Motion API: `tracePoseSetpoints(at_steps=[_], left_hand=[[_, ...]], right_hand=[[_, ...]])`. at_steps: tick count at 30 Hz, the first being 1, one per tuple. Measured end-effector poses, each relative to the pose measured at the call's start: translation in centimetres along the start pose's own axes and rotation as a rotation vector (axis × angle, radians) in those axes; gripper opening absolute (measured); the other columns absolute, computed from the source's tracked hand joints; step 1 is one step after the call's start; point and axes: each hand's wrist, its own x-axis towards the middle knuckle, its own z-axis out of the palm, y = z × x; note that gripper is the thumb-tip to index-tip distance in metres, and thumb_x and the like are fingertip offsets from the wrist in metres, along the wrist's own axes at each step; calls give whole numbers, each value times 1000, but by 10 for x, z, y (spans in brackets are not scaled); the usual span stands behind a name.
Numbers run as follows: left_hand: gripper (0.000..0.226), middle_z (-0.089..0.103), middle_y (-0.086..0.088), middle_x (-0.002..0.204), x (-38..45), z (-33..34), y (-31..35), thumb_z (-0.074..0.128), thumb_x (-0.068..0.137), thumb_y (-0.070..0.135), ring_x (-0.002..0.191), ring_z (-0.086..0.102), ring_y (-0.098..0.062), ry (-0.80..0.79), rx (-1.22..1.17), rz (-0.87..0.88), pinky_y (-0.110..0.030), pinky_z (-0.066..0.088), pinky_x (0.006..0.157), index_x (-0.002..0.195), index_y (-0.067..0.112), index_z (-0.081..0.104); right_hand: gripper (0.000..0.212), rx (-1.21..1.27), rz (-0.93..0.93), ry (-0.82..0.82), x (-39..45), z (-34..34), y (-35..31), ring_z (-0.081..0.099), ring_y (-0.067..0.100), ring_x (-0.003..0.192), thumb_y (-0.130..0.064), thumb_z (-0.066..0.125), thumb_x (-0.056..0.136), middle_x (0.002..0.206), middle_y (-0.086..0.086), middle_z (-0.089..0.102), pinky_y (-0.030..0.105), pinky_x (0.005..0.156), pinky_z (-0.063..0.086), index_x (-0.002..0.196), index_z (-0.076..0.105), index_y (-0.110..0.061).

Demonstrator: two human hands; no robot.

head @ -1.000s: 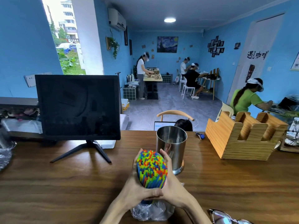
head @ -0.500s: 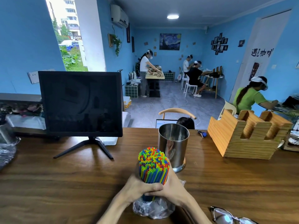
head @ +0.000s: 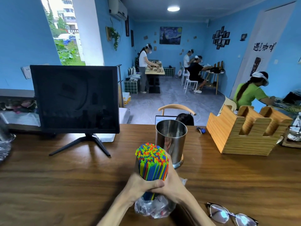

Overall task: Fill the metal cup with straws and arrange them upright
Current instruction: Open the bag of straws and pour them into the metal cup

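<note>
Your left hand (head: 138, 185) and right hand (head: 172, 185) wrap their fingers around an upright bundle of straws (head: 152, 162), its lower end in a plastic bag (head: 153, 207). The metal cup (head: 171, 141) stands on the desk (head: 65, 185) just behind the bundle.

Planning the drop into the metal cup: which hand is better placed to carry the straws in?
Right, probably. Both hands grip the straws, but the right hand sits on the metal cup side.

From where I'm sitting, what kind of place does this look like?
Probably a small cafe, seen from behind its wooden counter. A dark screen like a till display stands on it, beside a wooden holder, a metal cup and a bundle of straws. People sit at small tables beyond.
</note>
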Motion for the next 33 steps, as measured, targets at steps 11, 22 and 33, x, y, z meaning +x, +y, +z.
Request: tracePoseSetpoints(at_steps=[11, 22, 33], left_hand=[[106, 77, -1, 111, 9, 52, 43, 100, 41, 52, 103, 73, -20, 115, -126, 209, -43, 59, 91, 130, 15, 56], [84, 74, -3, 118, 84, 147, 189, 90, 63, 47, 109, 71, -15, -1, -405, 361, -32, 57, 95, 133, 14, 58], [139, 65, -9, 125, 136, 174, 157, 88, 19, 81, 111, 69, -25, 221, -888, 20, -47, 56, 97, 132, 18, 38]], right_hand=[[136, 35, -83, 111, -4, -51, -47, 67, 19, 120, 4, 84, 53, 130, -10, 67, 49, 107, 50, 158, 11, -44], [136, -387, -196, 66, 66, -209, -138, 60, -3, 117, -24, 94, 63, 132, -24, 54, 18, 99, 44, 160, 1, -41], [138, -668, 69, -180, 122, -215, -126, 69, 19, 108, -48, 91, 43, 131, -2, 60, 46, 95, 57, 154, 9, -51]])
